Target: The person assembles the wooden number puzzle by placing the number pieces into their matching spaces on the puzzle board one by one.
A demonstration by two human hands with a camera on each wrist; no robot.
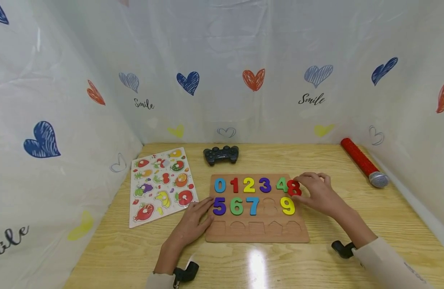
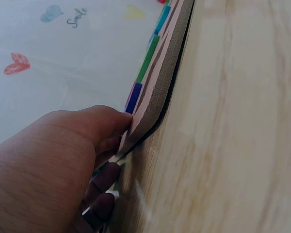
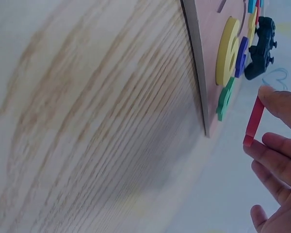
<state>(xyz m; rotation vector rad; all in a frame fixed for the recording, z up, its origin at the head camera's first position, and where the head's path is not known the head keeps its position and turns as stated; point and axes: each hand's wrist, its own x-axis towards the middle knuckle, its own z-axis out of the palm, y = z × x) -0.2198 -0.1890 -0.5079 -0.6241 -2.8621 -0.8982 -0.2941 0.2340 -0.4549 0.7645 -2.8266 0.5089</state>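
My right hand (image 1: 317, 192) pinches a red number 8 piece (image 1: 294, 188) between thumb and fingers, above the right edge of the wooden number puzzle board (image 1: 240, 235). In the right wrist view the red piece (image 3: 253, 121) appears edge-on, apart from the board (image 3: 211, 97). My left hand (image 1: 193, 220) touches the board's left edge; the left wrist view shows its thumb (image 2: 111, 121) against that edge. Numbers 0 to 7 and a yellow 9 (image 1: 288, 206) sit on the board. Between the blue 7 (image 1: 252, 206) and the 9 is a bare 8-shaped recess (image 1: 270, 205).
A fruit puzzle board (image 1: 164, 186) lies left of the number board. Behind are a black game controller (image 1: 220, 155) and, at far right, a red microphone (image 1: 363, 162). White sheets with printed hearts (image 1: 253, 80) enclose the wooden table (image 1: 280, 265). Shape recesses line the number board's front row.
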